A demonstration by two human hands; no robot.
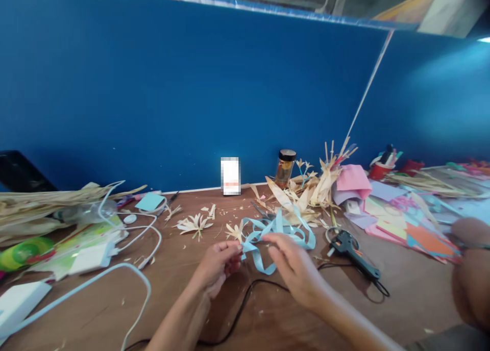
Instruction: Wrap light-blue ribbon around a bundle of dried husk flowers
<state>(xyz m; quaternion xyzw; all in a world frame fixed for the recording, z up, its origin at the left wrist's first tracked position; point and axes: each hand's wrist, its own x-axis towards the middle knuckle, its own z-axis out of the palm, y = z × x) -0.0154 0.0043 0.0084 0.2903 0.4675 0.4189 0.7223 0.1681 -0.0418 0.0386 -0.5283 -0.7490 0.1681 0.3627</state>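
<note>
My left hand (220,264) is closed in a pinch, thumb against fingers, at the base of a small cream flower (235,232) that looks made of dried husk. Light blue ribbon (258,261) starts at that pinch and loops away across the table to the right. Just over the ribbon, my right hand (294,269) has its fingers stretched out and the thumb apart; the fingertips are close to the loops, and whether they touch is unclear. Another pale husk flower (195,225) lies on the table beyond my left hand.
A glue gun (354,254) lies right of my right hand, its black cable (248,292) running under my arms. Husk pieces (306,198), a lidded jar (285,168) and coloured paper (394,223) stand behind. White cables (147,228) spread left. Someone's arm (472,274) is at right.
</note>
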